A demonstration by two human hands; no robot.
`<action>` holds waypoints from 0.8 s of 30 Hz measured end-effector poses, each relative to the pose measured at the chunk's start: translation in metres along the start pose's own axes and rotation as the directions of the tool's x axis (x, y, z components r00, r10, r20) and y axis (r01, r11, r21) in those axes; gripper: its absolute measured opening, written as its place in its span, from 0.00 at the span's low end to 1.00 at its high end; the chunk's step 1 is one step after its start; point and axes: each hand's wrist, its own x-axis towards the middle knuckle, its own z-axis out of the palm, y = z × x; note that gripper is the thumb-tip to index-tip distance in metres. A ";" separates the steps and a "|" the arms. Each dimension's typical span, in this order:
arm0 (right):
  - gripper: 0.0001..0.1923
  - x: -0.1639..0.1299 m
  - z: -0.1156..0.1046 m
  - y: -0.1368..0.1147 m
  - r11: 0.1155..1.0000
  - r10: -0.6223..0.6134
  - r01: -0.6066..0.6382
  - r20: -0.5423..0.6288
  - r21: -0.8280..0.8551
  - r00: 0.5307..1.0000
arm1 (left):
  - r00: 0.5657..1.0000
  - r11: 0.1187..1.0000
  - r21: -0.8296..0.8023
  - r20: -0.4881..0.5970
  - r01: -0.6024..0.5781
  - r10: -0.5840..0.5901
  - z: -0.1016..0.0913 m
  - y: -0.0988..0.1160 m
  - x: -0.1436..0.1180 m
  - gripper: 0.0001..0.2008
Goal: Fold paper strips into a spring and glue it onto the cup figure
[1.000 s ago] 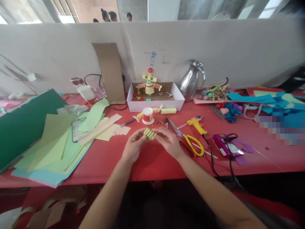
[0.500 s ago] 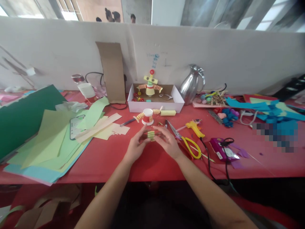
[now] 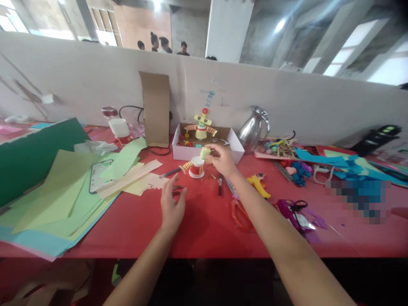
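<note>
My right hand (image 3: 222, 160) pinches a small pale green piece of accordion-folded paper (image 3: 205, 153) between thumb and fingers. It holds this piece just above and behind the right side of a red and white paper cup (image 3: 197, 170). A cream folded paper arm (image 3: 186, 167) sticks out from the cup's left side; the cup's right side is partly behind the folded piece and hand. Nearer the front, my left hand (image 3: 173, 203) hovers over the red table with its fingers apart and nothing in them.
A paper figure (image 3: 201, 126) stands in a white box (image 3: 204, 154) behind the cup. Coloured paper (image 3: 60, 182) and a phone (image 3: 99, 175) lie left. A yellow glue gun (image 3: 259, 186), a purple device (image 3: 295, 216) and a metal jug (image 3: 253, 131) are right.
My right hand has carried the folded paper up and away to the cup. My left hand has let go of it and moved left and nearer. The view has tilted up.
</note>
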 end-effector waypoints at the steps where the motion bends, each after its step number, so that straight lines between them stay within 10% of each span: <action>1: 0.17 0.008 0.004 0.007 1.000 -0.007 0.007 0.017 -0.009 1.000 | 0.999 1.000 0.022 -0.044 0.001 0.000 -0.001 -0.001 0.000 0.22; 24: 0.19 0.006 0.016 0.024 0.968 -0.070 0.098 0.125 -0.233 0.990 | 0.991 0.995 0.062 -0.113 0.083 -0.076 -0.003 -0.006 0.003 0.18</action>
